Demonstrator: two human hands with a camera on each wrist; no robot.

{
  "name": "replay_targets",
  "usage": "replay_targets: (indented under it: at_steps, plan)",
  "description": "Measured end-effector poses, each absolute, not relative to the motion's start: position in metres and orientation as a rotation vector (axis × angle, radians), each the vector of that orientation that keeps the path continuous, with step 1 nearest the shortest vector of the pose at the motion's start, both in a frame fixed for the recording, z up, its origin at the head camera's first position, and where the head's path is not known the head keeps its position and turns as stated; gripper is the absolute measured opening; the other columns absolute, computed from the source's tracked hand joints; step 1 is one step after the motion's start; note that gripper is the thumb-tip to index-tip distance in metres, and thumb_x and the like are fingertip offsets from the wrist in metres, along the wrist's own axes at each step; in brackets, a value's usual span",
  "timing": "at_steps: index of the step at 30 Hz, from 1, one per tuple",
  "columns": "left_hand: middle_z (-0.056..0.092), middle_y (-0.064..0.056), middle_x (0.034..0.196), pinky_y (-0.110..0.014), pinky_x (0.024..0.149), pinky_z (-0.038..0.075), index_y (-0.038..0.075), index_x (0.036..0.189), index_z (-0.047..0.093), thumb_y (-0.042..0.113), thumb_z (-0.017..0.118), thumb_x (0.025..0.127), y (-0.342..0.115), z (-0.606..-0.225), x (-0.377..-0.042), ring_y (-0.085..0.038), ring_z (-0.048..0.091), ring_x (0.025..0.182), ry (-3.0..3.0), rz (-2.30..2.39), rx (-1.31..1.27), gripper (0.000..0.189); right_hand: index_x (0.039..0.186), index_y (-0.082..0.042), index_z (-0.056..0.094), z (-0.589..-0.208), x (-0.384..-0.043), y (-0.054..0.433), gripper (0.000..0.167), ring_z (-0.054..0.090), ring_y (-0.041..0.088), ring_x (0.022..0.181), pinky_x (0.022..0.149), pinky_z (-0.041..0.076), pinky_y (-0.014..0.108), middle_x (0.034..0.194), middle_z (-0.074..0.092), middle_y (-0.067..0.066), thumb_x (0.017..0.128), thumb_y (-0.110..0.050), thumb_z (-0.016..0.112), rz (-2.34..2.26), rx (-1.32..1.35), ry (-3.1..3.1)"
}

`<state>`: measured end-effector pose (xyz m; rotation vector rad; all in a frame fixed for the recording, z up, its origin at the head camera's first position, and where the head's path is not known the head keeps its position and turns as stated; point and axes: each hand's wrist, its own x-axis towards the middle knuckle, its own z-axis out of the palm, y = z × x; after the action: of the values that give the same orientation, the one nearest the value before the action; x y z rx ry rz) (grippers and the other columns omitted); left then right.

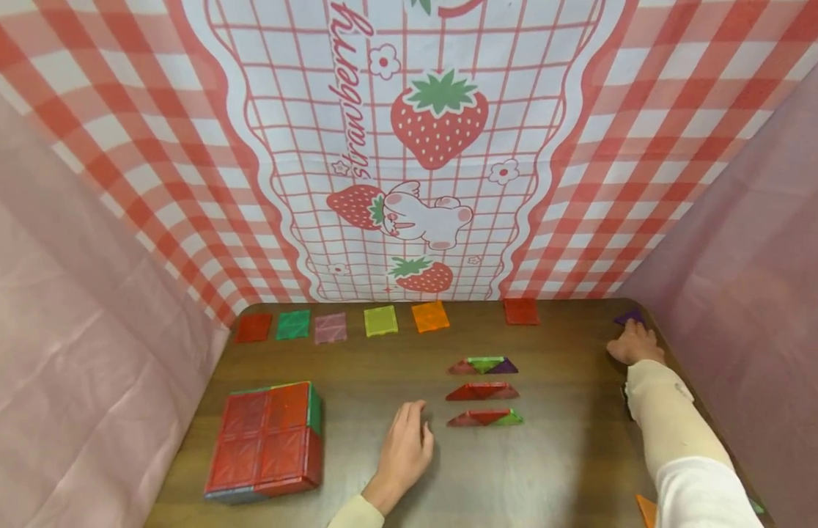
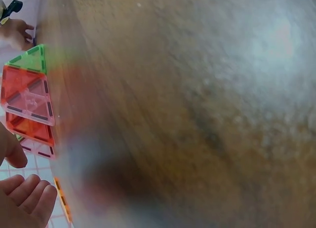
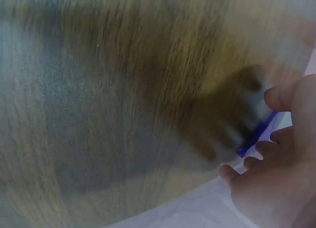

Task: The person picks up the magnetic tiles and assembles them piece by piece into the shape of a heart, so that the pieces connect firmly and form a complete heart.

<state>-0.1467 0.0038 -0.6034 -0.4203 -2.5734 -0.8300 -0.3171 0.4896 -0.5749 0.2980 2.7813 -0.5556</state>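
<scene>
My right hand (image 1: 636, 343) reaches to the far right corner of the table, its fingertips right at a purple triangular magnetic tile (image 1: 629, 317). In the right wrist view the thumb (image 3: 281, 98) and fingers are spread apart, with the purple tile (image 3: 257, 134) showing as a thin strip beyond them. My left hand (image 1: 405, 447) hovers over the middle of the table with relaxed fingers, holding nothing. Just right of it, three low rows of upright triangular tiles stand one behind another: a back row (image 1: 483, 365), a middle row (image 1: 483, 391) and a front row (image 1: 484, 418).
A block of mostly red square tiles (image 1: 267, 440) stands at the left. Along the back edge lie square tiles: red (image 1: 253, 328), green (image 1: 293, 324), pink (image 1: 331, 328), yellow-green (image 1: 380, 320), orange (image 1: 431, 316) and red (image 1: 521, 312). An orange tile (image 1: 646, 509) lies beside the right sleeve.
</scene>
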Motion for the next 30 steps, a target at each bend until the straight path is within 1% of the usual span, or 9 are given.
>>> replay_targets:
  at_steps: [3,6,10,13,16,20,25,27,30]
  plan:
    - [0.066,-0.010,0.102,-0.034,0.079,0.058,-0.001,0.114,0.064,-0.001,0.071,0.081,0.006,-0.602,-0.144,-0.023,0.066,0.094,-2.573,-0.825,-0.433,0.034,0.148,0.024,0.008,-0.565,-0.307,0.497,0.083,0.014,0.072,0.132,0.100,0.026,0.081,0.146,0.012,0.051,0.089,-0.024,0.042,-0.512,0.291,2.788]
    - [0.067,-0.010,0.102,-0.035,0.079,0.058,0.000,0.114,0.064,0.001,0.071,0.082,0.011,-0.600,-0.143,-0.023,0.066,0.094,-2.564,-0.808,-0.458,0.033,0.145,0.024,0.019,-0.556,-0.298,0.500,0.076,0.027,0.074,0.123,0.096,0.033,0.078,0.139,0.021,0.052,0.090,-0.022,0.040,-0.413,0.257,2.844]
    - [0.067,-0.008,0.098,-0.035,0.076,0.058,0.001,0.110,0.065,0.002,0.070,0.080,0.016,-0.598,-0.142,-0.022,0.066,0.090,-2.527,-0.788,-0.490,0.030,0.141,0.024,0.029,-0.553,-0.279,0.492,0.066,0.035,0.073,0.117,0.093,0.038,0.076,0.134,0.027,0.051,0.090,-0.017,0.040,-0.303,0.164,2.879]
    - [0.064,-0.005,0.090,-0.034,0.071,0.055,0.004,0.101,0.065,0.001,0.069,0.077,0.019,-0.597,-0.139,-0.019,0.063,0.082,-2.504,-0.783,-0.509,0.024,0.140,0.023,0.034,-0.555,-0.258,0.476,0.062,0.040,0.070,0.115,0.091,0.040,0.074,0.135,0.032,0.049,0.092,-0.014,0.044,-0.240,0.081,2.915]
    - [0.059,0.000,0.080,-0.030,0.064,0.051,0.008,0.087,0.061,0.002,0.070,0.074,0.021,-0.597,-0.137,-0.015,0.056,0.072,-2.475,-0.777,-0.554,0.017,0.133,0.021,0.047,-0.559,-0.231,0.456,0.056,0.053,0.064,0.103,0.083,0.048,0.070,0.127,0.046,0.044,0.089,-0.013,0.052,-0.177,-0.036,3.035]
    - [0.050,0.005,0.068,-0.024,0.057,0.043,0.014,0.074,0.053,0.005,0.072,0.072,0.022,-0.598,-0.131,-0.009,0.047,0.061,-2.444,-0.745,-0.631,0.022,0.122,0.017,0.061,-0.566,-0.190,0.421,0.047,0.063,0.056,0.091,0.075,0.054,0.064,0.116,0.060,0.037,0.084,-0.010,0.062,-0.147,-0.197,3.182]
    - [0.051,0.008,0.070,-0.019,0.058,0.041,0.017,0.077,0.056,0.008,0.070,0.078,0.027,-0.595,-0.117,-0.005,0.046,0.061,-2.517,-0.762,-0.739,0.017,0.123,0.014,0.064,-0.579,-0.135,0.372,0.049,0.065,0.053,0.099,0.081,0.055,0.062,0.119,0.064,0.033,0.079,-0.007,0.070,-0.175,-0.323,3.283]
    - [0.053,0.007,0.072,-0.019,0.059,0.043,0.017,0.078,0.058,0.008,0.069,0.080,0.032,-0.593,-0.111,-0.005,0.048,0.063,-2.548,-0.777,-0.803,0.014,0.121,0.013,0.065,-0.584,-0.117,0.355,0.051,0.066,0.050,0.098,0.082,0.056,0.059,0.117,0.066,0.031,0.075,-0.007,0.073,-0.174,-0.403,3.315]
    - [0.057,0.007,0.076,-0.019,0.063,0.047,0.017,0.082,0.061,0.008,0.067,0.082,0.040,-0.590,-0.103,-0.006,0.054,0.068,-2.578,-0.777,-0.914,0.010,0.120,0.009,0.069,-0.586,-0.094,0.332,0.049,0.066,0.041,0.094,0.082,0.057,0.054,0.113,0.068,0.024,0.075,-0.010,0.076,-0.146,-0.502,3.322]
